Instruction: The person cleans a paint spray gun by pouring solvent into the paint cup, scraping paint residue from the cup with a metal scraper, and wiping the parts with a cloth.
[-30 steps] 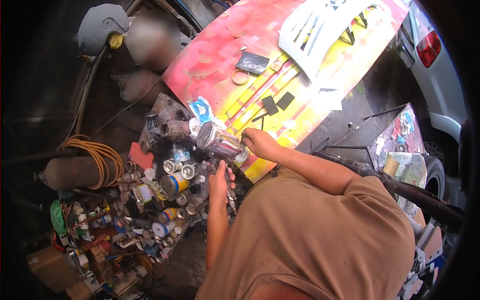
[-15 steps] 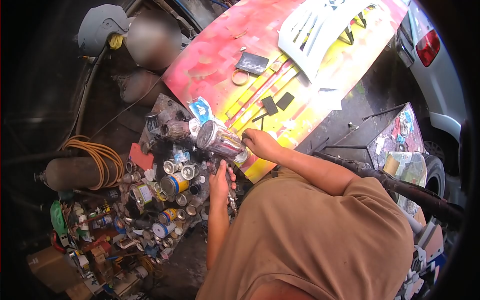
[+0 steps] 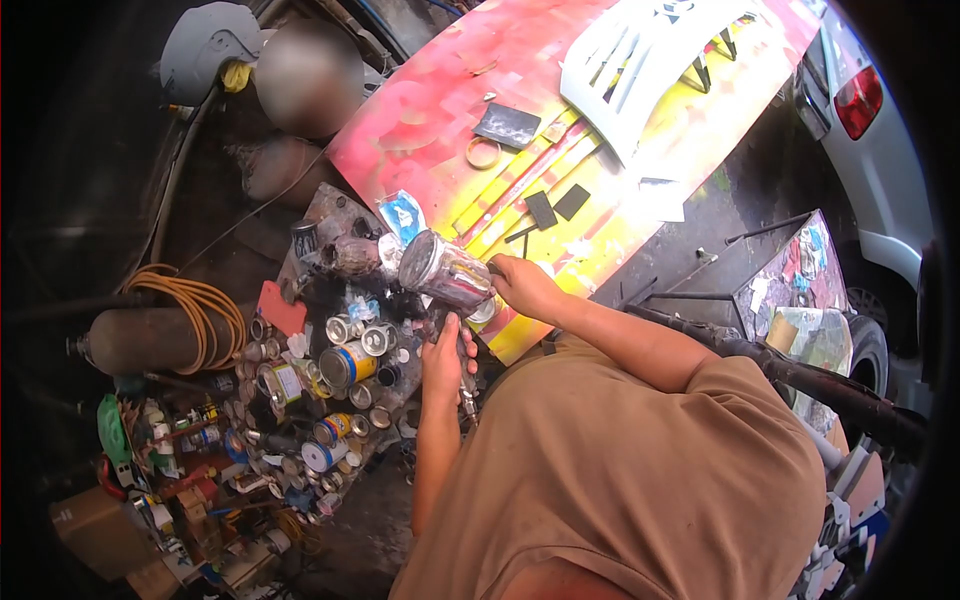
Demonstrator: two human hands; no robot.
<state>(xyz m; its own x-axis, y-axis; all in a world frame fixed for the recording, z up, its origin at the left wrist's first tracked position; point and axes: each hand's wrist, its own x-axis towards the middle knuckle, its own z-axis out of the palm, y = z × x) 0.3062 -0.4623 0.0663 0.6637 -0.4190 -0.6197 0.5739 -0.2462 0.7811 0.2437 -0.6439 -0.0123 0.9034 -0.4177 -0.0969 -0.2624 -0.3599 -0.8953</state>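
A paint-stained spray gun [image 3: 467, 385] with a large cup [image 3: 445, 273] on top is tilted in front of my body. My left hand [image 3: 447, 352] is wrapped round its handle, below the cup. My right hand [image 3: 521, 286] is at the right end of the cup, its fingers closed on something dark and small that I cannot make out. Behind the cup lies a blue and white piece [image 3: 402, 216] at the edge of the red and yellow panel [image 3: 400, 130]. Paint cans [image 3: 348, 364] crowd the bench just left of my left hand.
A white grille part [image 3: 620, 75], dark pads [image 3: 507, 125] and a tape roll [image 3: 482, 153] lie on the panel. At the left is a tank [image 3: 150, 341] with an orange hose [image 3: 205, 310]. A white car [image 3: 880, 160] and a metal-framed stand [image 3: 790, 270] are at the right.
The cup and both hands have shifted very slightly to the right in view, with the cup tipped a little more upright. The grip of both hands looks the same.
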